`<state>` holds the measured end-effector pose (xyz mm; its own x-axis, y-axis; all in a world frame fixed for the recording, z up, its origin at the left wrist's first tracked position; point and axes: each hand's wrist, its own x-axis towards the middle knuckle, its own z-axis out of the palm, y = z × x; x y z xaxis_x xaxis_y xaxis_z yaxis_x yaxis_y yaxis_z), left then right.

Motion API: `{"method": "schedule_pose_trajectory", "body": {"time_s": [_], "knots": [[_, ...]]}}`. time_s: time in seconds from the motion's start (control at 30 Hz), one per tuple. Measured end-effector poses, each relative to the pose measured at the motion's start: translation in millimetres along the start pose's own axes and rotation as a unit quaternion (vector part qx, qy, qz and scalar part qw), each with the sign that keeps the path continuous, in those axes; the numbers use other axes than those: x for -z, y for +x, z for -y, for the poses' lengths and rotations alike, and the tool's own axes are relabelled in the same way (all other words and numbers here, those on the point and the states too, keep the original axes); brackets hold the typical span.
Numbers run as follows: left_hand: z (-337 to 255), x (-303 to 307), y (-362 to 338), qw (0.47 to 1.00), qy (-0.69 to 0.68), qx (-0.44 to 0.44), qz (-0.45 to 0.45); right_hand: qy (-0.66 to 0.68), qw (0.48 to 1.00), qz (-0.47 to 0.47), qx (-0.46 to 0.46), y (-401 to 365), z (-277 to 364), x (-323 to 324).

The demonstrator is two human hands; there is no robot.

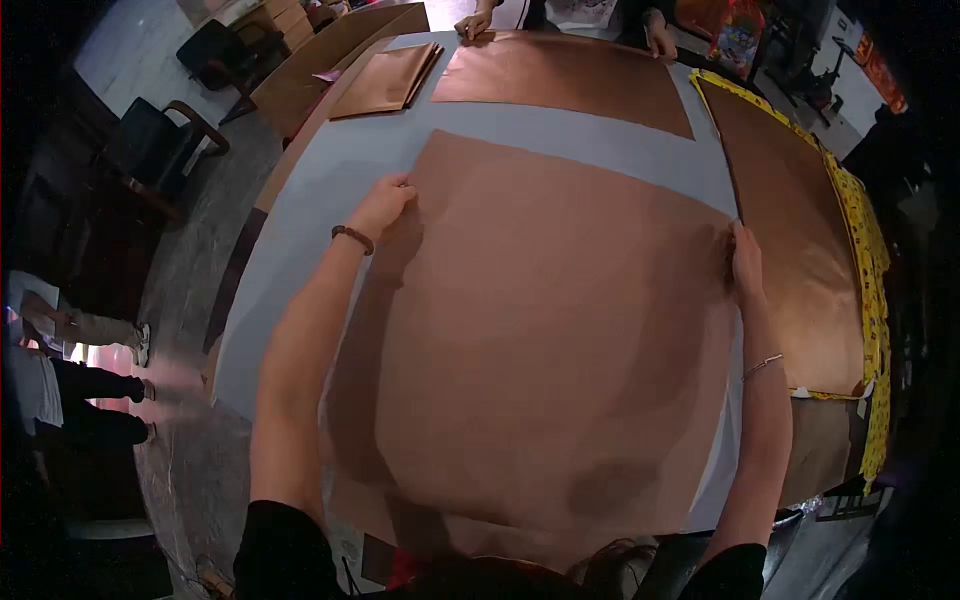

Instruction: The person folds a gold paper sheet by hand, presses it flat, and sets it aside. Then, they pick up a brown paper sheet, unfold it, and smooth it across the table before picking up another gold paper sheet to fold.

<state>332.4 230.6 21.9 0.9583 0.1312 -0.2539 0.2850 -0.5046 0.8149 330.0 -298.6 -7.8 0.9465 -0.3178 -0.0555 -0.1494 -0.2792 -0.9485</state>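
Note:
A large brown sheet (540,330) is spread between my two hands over the pale grey tabletop (290,270). My left hand (385,208) pinches its left edge near the far corner; a dark bracelet is on that wrist. On the right, my right hand (745,262) grips the sheet's right edge near the other far corner, with a thin bracelet lower on the arm. Shadows of my arms and head fall on the sheet. Its near edge reaches towards my body at the bottom of the view.
Across the table, a co-worker's two hands hold another copper-brown sheet (570,80). A folded brown stack (385,82) lies at the far left. Brown sheets (800,220) with a yellow patterned border (868,260) are at right. Chairs (160,150) and people stand beyond the left side.

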Motion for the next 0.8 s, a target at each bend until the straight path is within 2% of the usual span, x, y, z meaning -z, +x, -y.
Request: {"method": "schedule_pose_trajectory", "body": {"time_s": [0.07,0.1,0.17,0.27,0.47,0.53,0.57,0.6,0.63,0.67,0.7,0.8], "knots": [[-4,-2,-2,1.0,-0.025,0.002,0.001,-0.094,0.995,-0.038,-0.001,-14,16,-9],[-5,-3,-2,1.0,-0.017,0.002,-0.001,-0.093,0.995,-0.038,-0.002,-9,7,-8],[-11,-3,-5,1.0,-0.008,0.002,-0.005,-0.254,0.962,-0.065,0.077,-1,-10,-12],[-13,-1,-6,1.0,0.008,0.023,0.007,-0.318,0.942,-0.039,0.098,-8,-12,-12],[-3,-7,4,1.0,-0.008,-0.014,-0.002,-0.327,0.937,-0.055,0.106,9,-33,-12],[-1,-12,6,0.997,0.027,-0.038,-0.063,-0.351,0.928,-0.071,0.108,6,-31,-15],[-1,-13,9,0.997,0.025,-0.042,-0.056,-0.373,0.917,-0.088,0.111,0,-24,-18],[-1,-14,12,0.994,0.068,-0.024,-0.081,-0.381,0.915,-0.092,0.099,-7,-19,-22],[-3,-17,16,0.989,0.11,-0.008,-0.102,-0.398,0.905,-0.084,0.126,-12,-18,-21],[-17,-13,10,0.995,0.098,0.014,-0.033,-0.415,0.894,-0.075,0.152,-13,-21,-22],[-14,-16,13,0.995,0.095,0.006,-0.02,-0.434,0.886,-0.085,0.139,-9,-25,-25],[0,-10,31,0.995,0.079,-0.02,-0.051,-0.416,0.894,-0.082,0.147,-15,-18,-28]]}}
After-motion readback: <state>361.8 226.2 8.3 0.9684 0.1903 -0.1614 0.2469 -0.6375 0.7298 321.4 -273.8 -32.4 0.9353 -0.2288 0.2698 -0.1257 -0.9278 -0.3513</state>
